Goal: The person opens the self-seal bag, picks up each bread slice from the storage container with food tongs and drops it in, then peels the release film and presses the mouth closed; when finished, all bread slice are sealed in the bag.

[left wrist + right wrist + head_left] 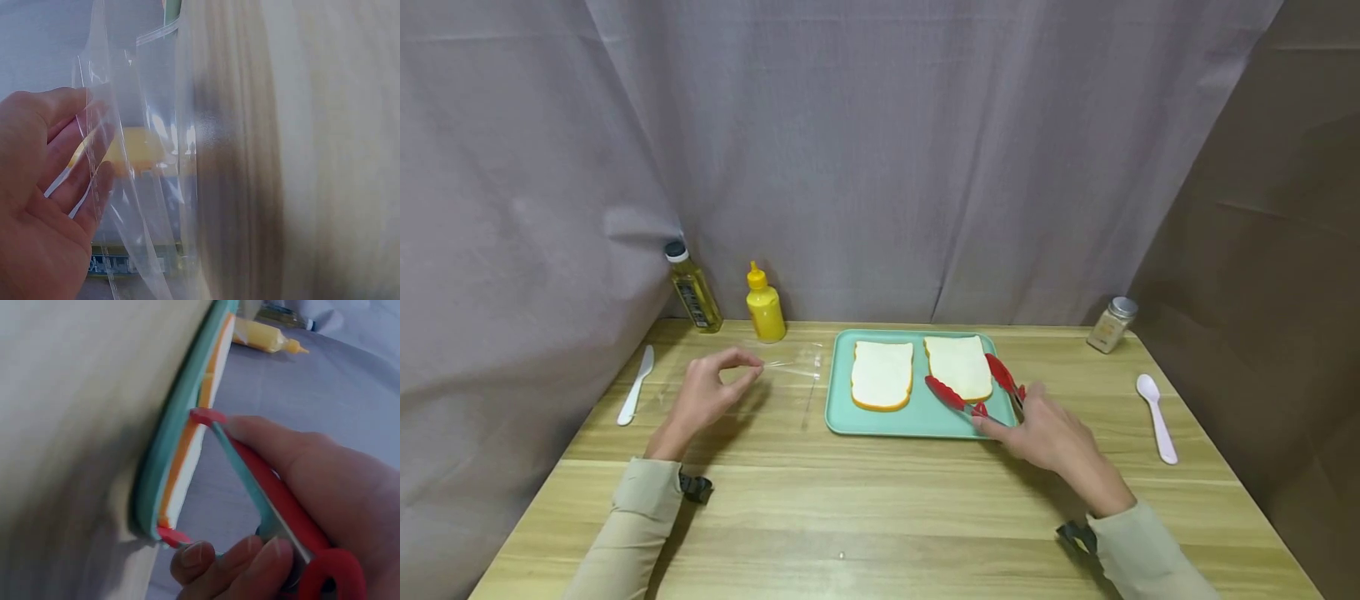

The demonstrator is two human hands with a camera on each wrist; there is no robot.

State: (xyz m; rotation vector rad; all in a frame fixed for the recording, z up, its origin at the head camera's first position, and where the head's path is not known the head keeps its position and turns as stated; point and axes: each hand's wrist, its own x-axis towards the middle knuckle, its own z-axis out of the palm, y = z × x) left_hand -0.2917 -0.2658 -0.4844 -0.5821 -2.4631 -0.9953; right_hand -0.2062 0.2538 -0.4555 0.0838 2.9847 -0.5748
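Head view: the right hand [1051, 431] grips red tongs [981, 390], their arms spread on either side of the near slice of bread [958, 367] on the tray [917, 421]. The left hand [706, 393] pinches a clear bag [790, 367].

Left wrist view: keep the bag [147, 175] mouth lifted and open.

Right wrist view: squeeze the tongs [269, 487] evenly, tips flanking the slice [187, 456].

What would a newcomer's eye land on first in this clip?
Probably the red tongs, gripped by the right hand with their arms either side of the right-hand bread slice on the teal tray. Next, the left hand pinching a clear plastic bag left of the tray.
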